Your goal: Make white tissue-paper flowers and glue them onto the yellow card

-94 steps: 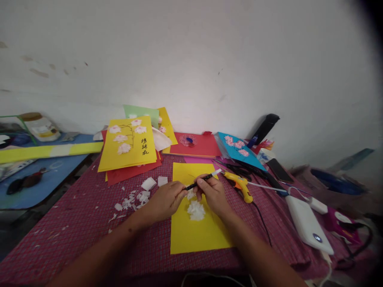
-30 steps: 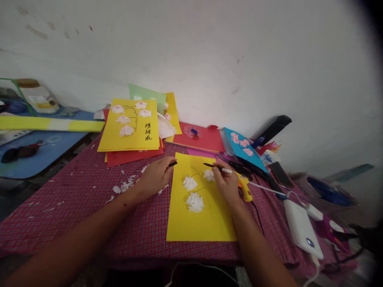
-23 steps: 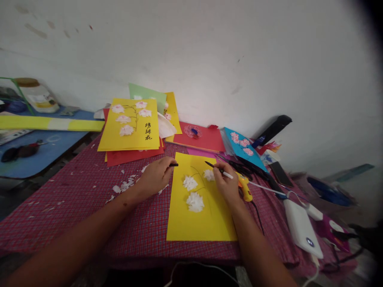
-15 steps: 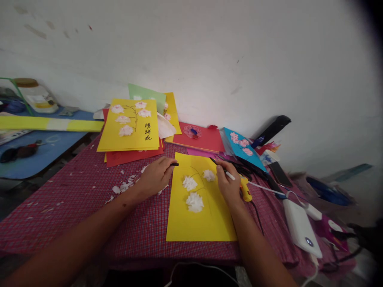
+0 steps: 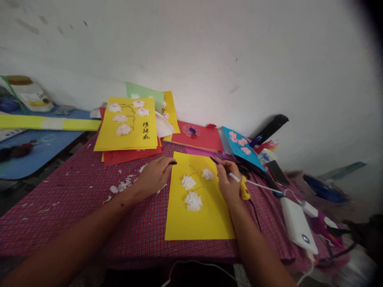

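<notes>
My left hand [image 5: 155,174] is closed on a small black pen cap [image 5: 173,163] by the left edge of a yellow sheet [image 5: 182,225]. Over the sheet's upper right edge, my right hand [image 5: 229,179] grips a pen [image 5: 234,177] with a white barrel and a dark tip pointing up and left. Three white paper flowers [image 5: 193,201] sit on the sheet, with thin drawn stems between and beside them. White paper scraps [image 5: 121,186] lie on the checked cloth behind my left wrist.
A finished-looking yellow card [image 5: 119,137] with flowers and writing tops a stack at back left. A red folder [image 5: 197,139] and blue card [image 5: 243,149] lie behind. To the right are a yellow glue gun [image 5: 244,189], phone [image 5: 278,172] and cabled white power bank [image 5: 297,225].
The whole scene has shifted slightly left in view, as the camera turned a little. Both hands keep their grips and nearly the same places over the sheet.
</notes>
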The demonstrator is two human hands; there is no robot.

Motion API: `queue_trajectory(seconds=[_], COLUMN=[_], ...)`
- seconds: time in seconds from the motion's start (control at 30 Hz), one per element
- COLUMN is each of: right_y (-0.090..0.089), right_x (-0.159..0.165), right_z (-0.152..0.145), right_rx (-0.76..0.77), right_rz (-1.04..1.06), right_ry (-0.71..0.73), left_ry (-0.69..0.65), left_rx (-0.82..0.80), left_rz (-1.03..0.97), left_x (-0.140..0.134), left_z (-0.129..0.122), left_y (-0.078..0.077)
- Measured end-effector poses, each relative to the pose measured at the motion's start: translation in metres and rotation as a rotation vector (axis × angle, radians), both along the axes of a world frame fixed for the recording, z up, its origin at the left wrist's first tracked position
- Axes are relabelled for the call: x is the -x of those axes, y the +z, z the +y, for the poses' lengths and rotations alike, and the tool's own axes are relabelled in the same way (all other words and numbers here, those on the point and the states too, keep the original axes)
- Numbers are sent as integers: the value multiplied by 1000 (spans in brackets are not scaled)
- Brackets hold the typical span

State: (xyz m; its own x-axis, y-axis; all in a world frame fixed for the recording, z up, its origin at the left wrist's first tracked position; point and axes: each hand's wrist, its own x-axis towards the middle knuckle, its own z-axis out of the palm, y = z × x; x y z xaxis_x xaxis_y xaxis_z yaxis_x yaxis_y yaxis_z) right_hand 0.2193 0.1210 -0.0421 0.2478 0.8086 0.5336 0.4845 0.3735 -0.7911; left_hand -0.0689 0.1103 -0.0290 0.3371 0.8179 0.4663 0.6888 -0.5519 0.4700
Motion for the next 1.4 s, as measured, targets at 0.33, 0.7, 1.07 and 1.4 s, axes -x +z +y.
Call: queue_trajectory(seconds=[0.33,0.7,1.07,1.4], right_y=[2,-8,0,-1], right_x=[6,14,19,19], right_z=[-3,-2,-3,-3], right_rx=[64,222,227,223], right_rz=[-126,-136,-189,-211], right_ry=[95,163,182,183], left_ry=[39,32,18,17], left_rx=[88,83,79,60], left_rz=[-33,-22,-18,-14], left_x=[-1,0,-2,-2], left_z=[-1,1,-1,0], left_y=[2,-5,-3,-5])
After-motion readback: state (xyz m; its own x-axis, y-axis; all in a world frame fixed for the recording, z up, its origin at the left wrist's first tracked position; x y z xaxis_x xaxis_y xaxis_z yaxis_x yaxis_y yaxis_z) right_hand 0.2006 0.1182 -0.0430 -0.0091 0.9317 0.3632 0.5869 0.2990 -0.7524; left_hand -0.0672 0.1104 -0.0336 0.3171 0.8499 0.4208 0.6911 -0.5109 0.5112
